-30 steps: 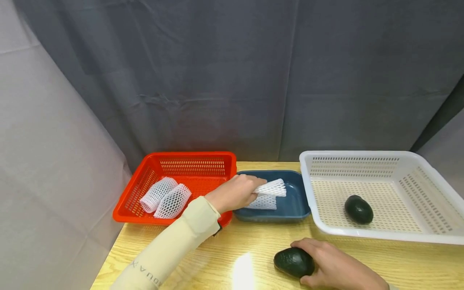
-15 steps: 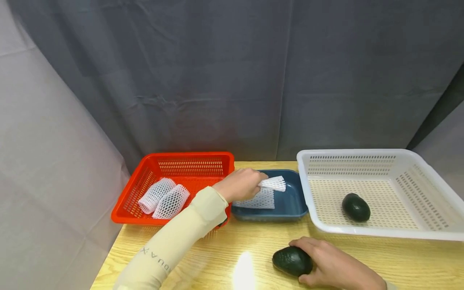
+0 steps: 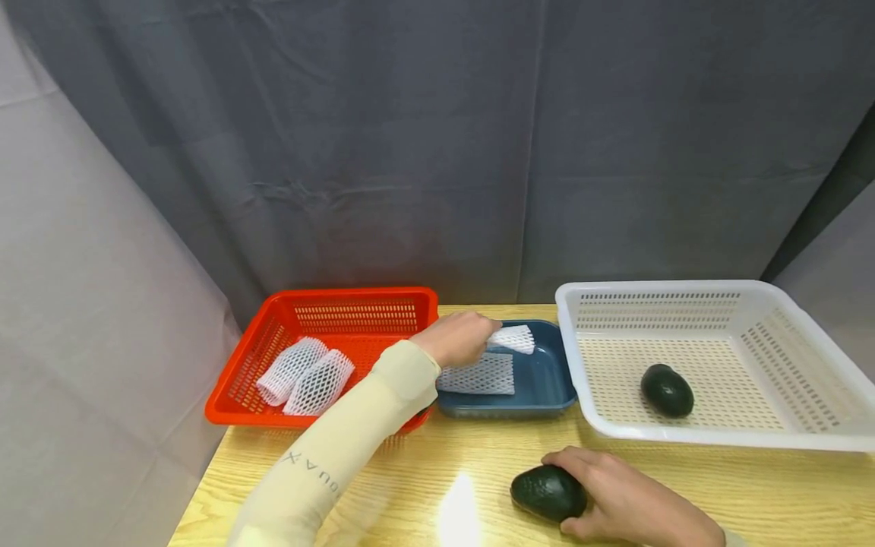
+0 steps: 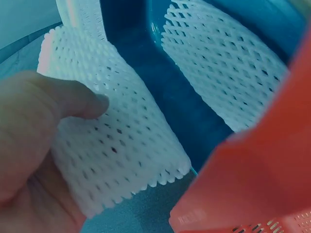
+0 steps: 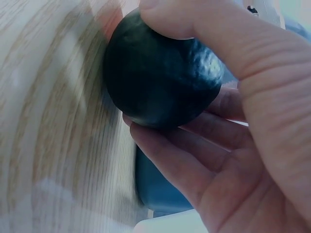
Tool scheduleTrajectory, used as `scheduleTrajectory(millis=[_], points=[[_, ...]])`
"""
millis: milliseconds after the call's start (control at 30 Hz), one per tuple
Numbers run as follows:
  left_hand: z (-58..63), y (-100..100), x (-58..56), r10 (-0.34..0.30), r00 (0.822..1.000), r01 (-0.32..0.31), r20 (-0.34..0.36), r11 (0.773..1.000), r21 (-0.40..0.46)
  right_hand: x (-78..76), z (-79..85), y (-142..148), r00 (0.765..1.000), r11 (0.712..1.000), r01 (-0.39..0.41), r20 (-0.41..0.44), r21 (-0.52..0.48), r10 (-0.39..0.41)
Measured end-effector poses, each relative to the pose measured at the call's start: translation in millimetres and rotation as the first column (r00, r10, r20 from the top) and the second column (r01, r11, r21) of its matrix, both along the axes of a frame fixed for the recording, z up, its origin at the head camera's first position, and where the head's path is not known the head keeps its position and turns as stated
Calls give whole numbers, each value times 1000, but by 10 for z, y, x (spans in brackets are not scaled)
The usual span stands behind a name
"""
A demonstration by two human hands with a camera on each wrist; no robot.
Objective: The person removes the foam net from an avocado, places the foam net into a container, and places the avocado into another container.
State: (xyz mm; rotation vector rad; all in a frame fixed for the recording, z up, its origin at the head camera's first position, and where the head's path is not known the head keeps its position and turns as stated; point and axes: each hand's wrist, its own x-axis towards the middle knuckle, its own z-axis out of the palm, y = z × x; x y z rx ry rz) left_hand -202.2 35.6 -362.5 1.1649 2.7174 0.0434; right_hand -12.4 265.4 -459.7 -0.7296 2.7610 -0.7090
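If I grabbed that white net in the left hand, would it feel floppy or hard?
The white net would probably squash easily, since it looks flattened where the left hand pinches it. It's likely very light, being thin mesh full of holes. It may spring back a little, though: its free end sticks out instead of drooping straight down.

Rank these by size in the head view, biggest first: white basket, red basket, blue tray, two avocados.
White basket
Red basket
Blue tray
Held avocado and basket avocado: unsure, as the held one is nearer and partly covered.
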Motion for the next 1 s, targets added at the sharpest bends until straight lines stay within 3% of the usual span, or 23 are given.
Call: scheduleTrajectory(millis=[633, 1000], points=[[-71, 200, -62, -27, 997, 21, -70, 996, -82, -3, -4, 9, 1000, 1000, -3, 18, -7, 3], [-226, 269, -147, 45, 996, -56, -76, 987, -152, -11, -17, 9, 999, 1000, 7, 48, 5, -7]])
